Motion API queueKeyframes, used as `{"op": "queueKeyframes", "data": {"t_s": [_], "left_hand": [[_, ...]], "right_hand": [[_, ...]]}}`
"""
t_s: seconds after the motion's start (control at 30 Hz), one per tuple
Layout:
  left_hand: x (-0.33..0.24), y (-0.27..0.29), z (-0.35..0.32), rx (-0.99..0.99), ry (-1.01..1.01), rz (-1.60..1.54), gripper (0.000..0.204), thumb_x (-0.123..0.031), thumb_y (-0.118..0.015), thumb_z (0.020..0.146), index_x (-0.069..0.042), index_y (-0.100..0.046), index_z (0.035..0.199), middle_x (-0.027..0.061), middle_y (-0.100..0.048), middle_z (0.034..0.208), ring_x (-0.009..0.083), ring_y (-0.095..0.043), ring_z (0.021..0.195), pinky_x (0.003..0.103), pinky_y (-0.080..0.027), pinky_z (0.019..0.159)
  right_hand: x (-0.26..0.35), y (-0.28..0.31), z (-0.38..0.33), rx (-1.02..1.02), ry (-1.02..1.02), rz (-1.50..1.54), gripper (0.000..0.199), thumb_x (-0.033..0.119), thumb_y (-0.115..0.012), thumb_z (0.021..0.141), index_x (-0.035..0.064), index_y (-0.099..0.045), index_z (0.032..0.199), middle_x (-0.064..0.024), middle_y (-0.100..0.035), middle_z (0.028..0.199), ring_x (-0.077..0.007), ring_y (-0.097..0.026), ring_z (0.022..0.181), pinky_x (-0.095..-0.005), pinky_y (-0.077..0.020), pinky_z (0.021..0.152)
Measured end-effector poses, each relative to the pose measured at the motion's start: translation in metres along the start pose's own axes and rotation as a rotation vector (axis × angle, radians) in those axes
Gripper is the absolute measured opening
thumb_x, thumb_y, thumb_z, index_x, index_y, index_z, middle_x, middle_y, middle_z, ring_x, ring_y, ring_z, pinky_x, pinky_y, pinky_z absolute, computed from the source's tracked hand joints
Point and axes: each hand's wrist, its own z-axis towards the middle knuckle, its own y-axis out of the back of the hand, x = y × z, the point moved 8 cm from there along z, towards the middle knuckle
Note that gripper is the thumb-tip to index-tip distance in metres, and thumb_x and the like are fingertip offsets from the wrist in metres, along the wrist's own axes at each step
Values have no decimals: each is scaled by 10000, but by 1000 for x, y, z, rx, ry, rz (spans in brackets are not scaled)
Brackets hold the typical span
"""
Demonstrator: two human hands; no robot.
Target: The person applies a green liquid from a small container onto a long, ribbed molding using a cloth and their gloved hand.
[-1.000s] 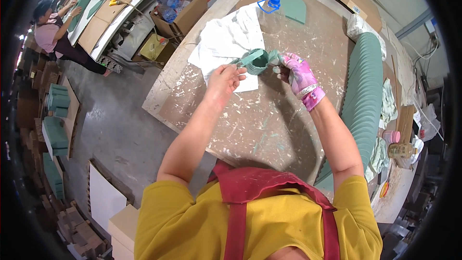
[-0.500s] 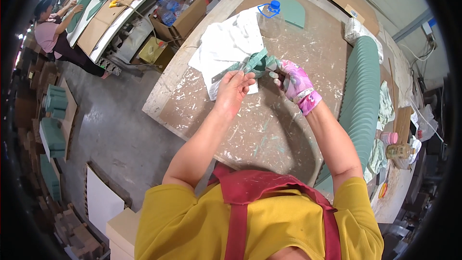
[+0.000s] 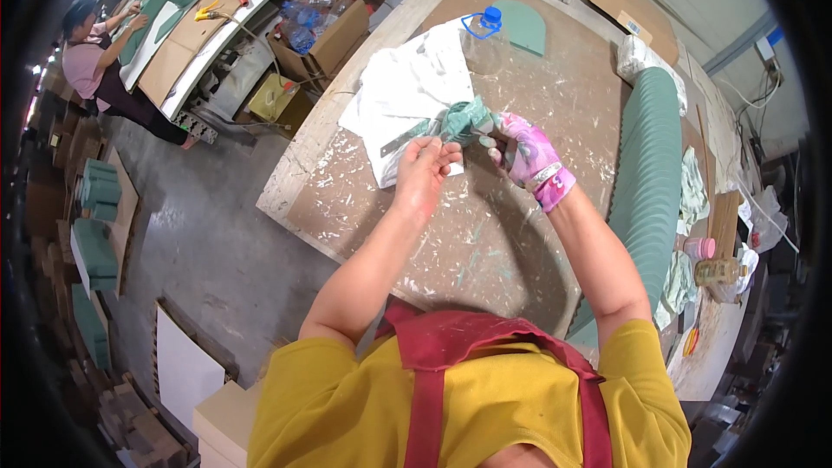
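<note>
A crumpled piece of thin green material point(image 3: 468, 120) is held up between my two hands over the worktable; cloth or film, I cannot tell which. My bare left hand point(image 3: 425, 171) pinches its left side. A flat grey metal strip point(image 3: 397, 142) sticks out leftward just above those fingers, and its other end is hidden. My right hand point(image 3: 531, 156), in a pink patterned glove with the fingertips showing, is closed on the right side of the green piece. Behind both hands a white cloth point(image 3: 394, 87) lies spread on the table.
Beyond the cloth stand a clear bottle with a blue cap point(image 3: 490, 17) and a green round-ended panel point(image 3: 522, 28). A long row of green panels point(image 3: 650, 165) lines the right side. A person point(image 3: 87, 61) works at another bench, far left.
The green piece has turned and bunched up between my hands, its loop no longer showing. My left hand has dropped slightly; both hands keep their hold.
</note>
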Motion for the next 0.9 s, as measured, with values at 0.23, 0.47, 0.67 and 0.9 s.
{"op": "queueKeyframes", "data": {"t_s": [0.23, 0.47, 0.67, 0.9], "left_hand": [[-21, 5, -1, -61, -129, 214, 101, -170, -516, 975, -83, -473, 1004, 108, -683, 921, 159, -642, 804, 262, -446, 686], [-35, -7, -9, -16, -230, 302, 102, -160, -510, 976, -71, -460, 975, 135, -685, 908, 170, -656, 795, 270, -460, 682], [-37, 0, -8, -7, -211, 324, 99, -145, -505, 974, -60, -455, 967, 151, -683, 906, 173, -659, 796, 268, -470, 679], [-44, 9, -2, -25, -188, 367, 98, -153, -507, 975, -69, -457, 985, 147, -681, 939, 181, -661, 826, 276, -475, 704]], "right_hand": [[55, -11, -11, -133, 796, -886, 319, 174, -633, 887, -5, -578, 1145, -140, -674, 945, -244, -654, 829, -337, -529, 718], [62, -66, -24, -166, 985, -1751, 235, 145, -629, 813, 78, -624, 1038, -112, -646, 907, -309, -621, 880, -413, -475, 758], [56, -75, -28, -12, 969, -1702, 261, 171, -649, 816, 69, -621, 1054, -125, -648, 947, -319, -621, 894, -421, -481, 774], [48, -2, -2, -102, 388, -782, 192, 167, -551, 941, 26, -602, 1061, -96, -681, 951, -179, -646, 787, -287, -507, 654]]}}
